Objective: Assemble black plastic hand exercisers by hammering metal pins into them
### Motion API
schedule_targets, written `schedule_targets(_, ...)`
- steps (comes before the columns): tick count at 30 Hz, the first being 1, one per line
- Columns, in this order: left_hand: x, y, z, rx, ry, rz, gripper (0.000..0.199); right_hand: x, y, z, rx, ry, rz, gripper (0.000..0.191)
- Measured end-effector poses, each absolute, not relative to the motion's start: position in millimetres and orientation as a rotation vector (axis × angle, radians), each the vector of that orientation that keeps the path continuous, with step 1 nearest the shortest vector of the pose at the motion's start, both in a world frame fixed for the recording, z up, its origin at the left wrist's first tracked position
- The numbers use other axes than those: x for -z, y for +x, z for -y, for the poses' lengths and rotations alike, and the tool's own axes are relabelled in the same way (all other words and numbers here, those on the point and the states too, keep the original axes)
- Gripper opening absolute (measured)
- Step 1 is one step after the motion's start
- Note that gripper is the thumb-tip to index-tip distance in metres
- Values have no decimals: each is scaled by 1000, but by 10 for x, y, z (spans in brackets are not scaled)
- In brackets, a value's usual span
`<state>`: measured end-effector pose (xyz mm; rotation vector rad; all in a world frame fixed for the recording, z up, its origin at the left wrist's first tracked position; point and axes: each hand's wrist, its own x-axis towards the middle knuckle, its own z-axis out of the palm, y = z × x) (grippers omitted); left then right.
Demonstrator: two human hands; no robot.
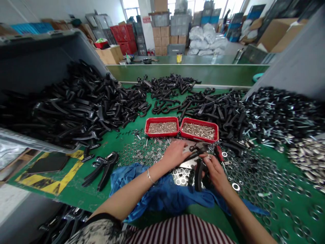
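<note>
Over a metal plate [187, 164] on the green workbench, my right hand [214, 168] has its fingers wrapped round a black handled part [198, 174], whose handle points toward me. My left hand [175, 153] is at the left of the same part, fingers bent together near its upper end; what they pinch is too small to make out. A red-handled screwdriver [218, 153] lies just right of my right hand. Beyond the hands stand two red trays, the left one [162, 135] with tiny metal pieces, the right one [199, 138] with small pins. A blue cloth [162, 196] lies under my forearms.
Black parts heap from a grey bin [63, 47] at the left. Metal rings [254, 173] spread over the right side, beside piles of black pieces [284, 112] and metal cylinders [306, 159]. A finished-looking clamp-like tool [103, 169] lies left of the cloth.
</note>
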<state>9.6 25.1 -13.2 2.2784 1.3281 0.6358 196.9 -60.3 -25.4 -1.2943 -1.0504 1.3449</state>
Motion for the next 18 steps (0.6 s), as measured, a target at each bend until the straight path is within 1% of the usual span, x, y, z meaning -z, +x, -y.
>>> schedule_targets(1, 146, 170, -281, -538, 2346, -1330, 28, 226, 1995, 628, -1342, -1303, 1048, 38)
schedule_targets(3, 194, 298, -327, -403, 2414, -1273, 24, 175, 2035, 656, -1360, -1285, 988, 41)
schedule_targets(4, 219, 340, -335, -393, 2420, -1219, 24, 155, 2051, 665, -1378, -1264, 932, 41)
schedule_targets(6, 248, 380, -313, -466, 2410, -1117, 33, 137, 2081, 689, -1440, -1214, 792, 40)
schedule_targets(7, 250, 387, -281, -510, 2412, -1083, 35, 139, 2093, 710, -1484, -1192, 721, 39)
schedule_targets(9, 238, 402, -194, -517, 2456, -1041, 32, 164, 2110, 772, -1588, -1164, 617, 37)
schedule_targets(12, 228, 484, -79, -359, 2583, -999, 25, 222, 2110, 887, -1717, -1137, 577, 37)
schedule_targets(14, 248, 556, -67, -291, 2612, -997, 22, 244, 2109, 933, -1718, -1137, 576, 36)
schedule_targets(16, 269, 588, -106, -316, 2538, -972, 27, 233, 2126, 930, -1651, -1157, 546, 37)
schedule_targets(18, 264, 552, -161, -433, 2334, -912, 34, 183, 2172, 876, -1554, -1201, 509, 39)
